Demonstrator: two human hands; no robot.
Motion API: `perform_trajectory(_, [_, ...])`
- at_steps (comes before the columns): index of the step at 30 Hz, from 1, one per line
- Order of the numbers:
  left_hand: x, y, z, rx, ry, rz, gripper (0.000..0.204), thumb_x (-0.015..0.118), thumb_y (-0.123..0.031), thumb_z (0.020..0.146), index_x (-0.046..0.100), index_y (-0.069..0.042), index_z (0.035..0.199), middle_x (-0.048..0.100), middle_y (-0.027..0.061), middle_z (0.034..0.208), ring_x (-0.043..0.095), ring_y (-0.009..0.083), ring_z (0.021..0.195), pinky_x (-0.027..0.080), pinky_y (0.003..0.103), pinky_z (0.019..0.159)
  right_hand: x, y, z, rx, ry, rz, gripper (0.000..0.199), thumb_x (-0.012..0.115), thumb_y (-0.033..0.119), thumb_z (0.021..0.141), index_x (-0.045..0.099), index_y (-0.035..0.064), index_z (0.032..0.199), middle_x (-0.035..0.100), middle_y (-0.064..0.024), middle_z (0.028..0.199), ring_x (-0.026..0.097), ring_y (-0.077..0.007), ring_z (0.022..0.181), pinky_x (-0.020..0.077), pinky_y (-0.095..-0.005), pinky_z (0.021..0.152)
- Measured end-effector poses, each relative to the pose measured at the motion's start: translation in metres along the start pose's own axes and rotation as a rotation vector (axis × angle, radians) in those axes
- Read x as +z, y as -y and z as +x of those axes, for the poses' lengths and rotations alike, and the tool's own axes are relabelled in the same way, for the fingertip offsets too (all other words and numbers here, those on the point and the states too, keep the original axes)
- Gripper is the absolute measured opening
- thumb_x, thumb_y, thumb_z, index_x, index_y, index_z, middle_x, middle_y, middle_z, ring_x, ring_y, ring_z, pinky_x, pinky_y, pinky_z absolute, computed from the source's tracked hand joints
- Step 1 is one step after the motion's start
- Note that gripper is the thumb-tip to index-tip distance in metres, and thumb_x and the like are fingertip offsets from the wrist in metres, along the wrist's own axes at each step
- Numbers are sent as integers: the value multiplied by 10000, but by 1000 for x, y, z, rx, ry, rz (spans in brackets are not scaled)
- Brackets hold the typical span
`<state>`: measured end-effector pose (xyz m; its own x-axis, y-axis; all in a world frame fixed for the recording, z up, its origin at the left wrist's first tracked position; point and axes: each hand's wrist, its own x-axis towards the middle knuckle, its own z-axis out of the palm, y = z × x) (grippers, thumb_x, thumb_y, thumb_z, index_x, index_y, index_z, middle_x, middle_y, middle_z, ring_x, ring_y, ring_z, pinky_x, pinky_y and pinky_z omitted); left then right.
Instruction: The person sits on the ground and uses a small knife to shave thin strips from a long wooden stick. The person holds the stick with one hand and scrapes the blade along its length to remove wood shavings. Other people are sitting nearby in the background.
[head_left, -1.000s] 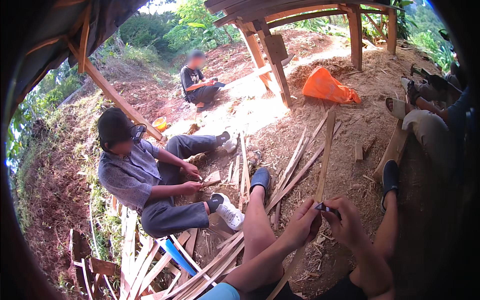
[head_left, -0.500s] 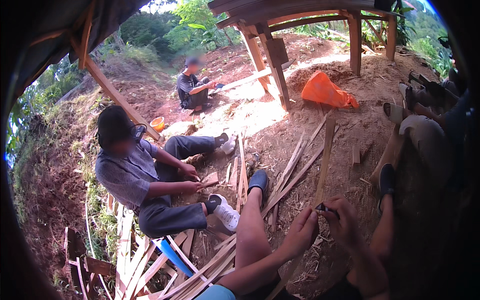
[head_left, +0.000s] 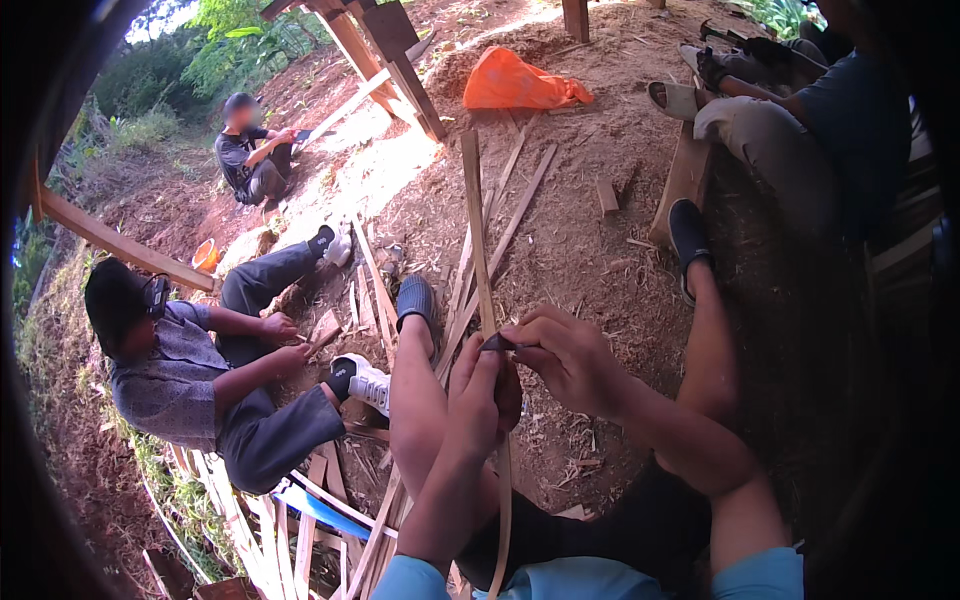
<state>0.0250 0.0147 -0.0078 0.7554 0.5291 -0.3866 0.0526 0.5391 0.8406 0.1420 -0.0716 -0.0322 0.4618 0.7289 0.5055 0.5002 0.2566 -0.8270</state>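
Observation:
A long, thin wooden strip [head_left: 479, 240] stands between my legs, its far end leaning away from me and its near end running down to my lap. My left hand [head_left: 480, 392] is closed around the strip at about its middle. In the fingertips of my right hand [head_left: 572, 360] is a small dark blade [head_left: 497, 343], pinched and lying against the strip just above my left thumb. The blade's handle, if it has one, is hidden by my fingers.
Loose wooden strips [head_left: 515, 215] lie on the dirt ahead, with a bigger pile [head_left: 300, 545] at lower left beside a blue strip [head_left: 325, 512]. One person [head_left: 180, 370] sits close on my left, another [head_left: 250, 160] farther back, a third [head_left: 770, 150] at right. An orange sack [head_left: 515, 82] lies ahead.
The view has swung to the right, so the surroundings appear farther left. Both hands stay on the strip, and more of the dark blade now shows between them.

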Motion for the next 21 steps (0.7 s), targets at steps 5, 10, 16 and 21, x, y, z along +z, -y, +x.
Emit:
perform_trajectory(5, [8,2,0,14,46,96,184,335,-265,995,387,-122,890,325,-29,501,276,74,324,221,217,281,-5,-8,4,-18,-57,114,191,621,-3,813,601,17,1002,588,-124,827,629,-279,735,488,-348,595])
perform_trajectory(10, [12,13,-8,15,101,122,167,332,-253,999,386,-111,929,345,-14,504,287,86,325,230,216,289,-16,-12,16,-6,-179,24,149,625,28,826,605,11,973,607,-127,832,632,-273,746,476,-353,616])
perform_trajectory(16, [12,-9,1,24,-9,65,177,366,-246,976,430,-93,917,331,-24,495,280,69,321,226,213,277,-16,-1,5,12,21,52,175,626,-10,813,605,1,987,631,-129,864,653,-265,785,511,-321,655])
perform_trajectory(21, [12,0,1,89,-17,53,200,350,-251,979,456,-82,970,316,-36,487,271,55,316,230,199,268,-12,1,4,9,-22,35,194,618,-51,792,602,-2,980,616,-140,847,645,-276,768,502,-338,622])
